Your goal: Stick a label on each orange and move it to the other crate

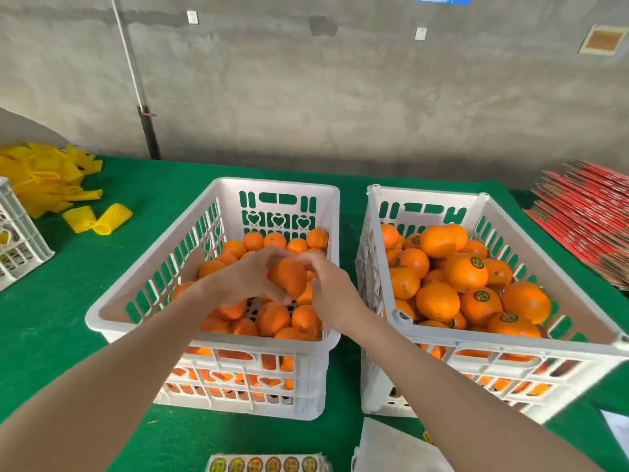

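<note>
The green table is carrying two white slotted crates standing side by side, close but not touching. The right crate is holding a high heap of oranges, and several of them are showing a round dark label on the peel. The left crate is holding a lower layer of oranges with no label that I can see; in one gap the crate bottom is showing through. At the far right edge a stack of red flat cartons is lying, and at the far left a pile of yellow foam nets beside a smaller white crate. Above the left crate, the left hand is gripping one orange, fingers curled round it. The right hand is laying its bent fingers on the top right side of the same orange. At the near edge a strip of round labels is lying.
</note>
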{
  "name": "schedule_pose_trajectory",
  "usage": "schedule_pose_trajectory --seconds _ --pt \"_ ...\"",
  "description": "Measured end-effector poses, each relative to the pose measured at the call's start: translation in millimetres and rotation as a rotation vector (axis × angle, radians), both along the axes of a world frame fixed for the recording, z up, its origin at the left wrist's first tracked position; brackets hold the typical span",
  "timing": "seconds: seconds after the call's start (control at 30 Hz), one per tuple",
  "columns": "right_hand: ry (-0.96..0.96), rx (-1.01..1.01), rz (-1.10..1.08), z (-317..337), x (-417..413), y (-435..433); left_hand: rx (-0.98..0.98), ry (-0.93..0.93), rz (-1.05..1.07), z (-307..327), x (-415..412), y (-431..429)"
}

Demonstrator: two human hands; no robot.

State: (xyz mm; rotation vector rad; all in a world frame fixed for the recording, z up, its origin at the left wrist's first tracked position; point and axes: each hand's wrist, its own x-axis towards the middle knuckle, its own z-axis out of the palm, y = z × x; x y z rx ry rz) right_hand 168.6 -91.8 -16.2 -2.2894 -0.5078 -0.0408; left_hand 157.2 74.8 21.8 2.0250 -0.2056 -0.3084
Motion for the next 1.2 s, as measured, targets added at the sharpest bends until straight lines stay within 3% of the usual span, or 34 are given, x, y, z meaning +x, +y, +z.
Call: schedule_pose_trajectory --seconds 0.1,0.23,0.33,0.43,0.63,0.8,0.9,1.03,1.2 --pt "0.045 0.218 0.080 11 -18 -9 -0.112 -0.023 -0.029 -1 -19 6" --pt "-0.161 0.187 0.320 22 -58 -28 -0.269 -0.045 -0.017 1 -55 -8" --pt "-0.184 0.197 0.268 22 -85 -49 -0.224 -0.098 -0.061 4 -84 -34" --pt "-0.068 0.230 0.230 18 -106 -74 -0.112 -0.118 -0.183 -2 -107 -55" --pt "0.288 0.200 0.190 -23 -129 -120 0.107 -0.058 -0.101 -57 -138 -105" --pt "0.573 0.200 0.155 -54 -133 -141 0.189 -0.005 0.072 -103 -143 -134" --pt "0.680 0.185 0.062 -69 -126 -158 0.127 0.148 0.244 -127 -142 -143" --pt "0.657 0.000 -0.275 -107 -113 -194 -0.043 0.437 0.367 -144 -135 -147" --pt "0.496 -0.306 -0.278 -138 -106 -212 0.002 0.555 0.296 -156 -131 -154"
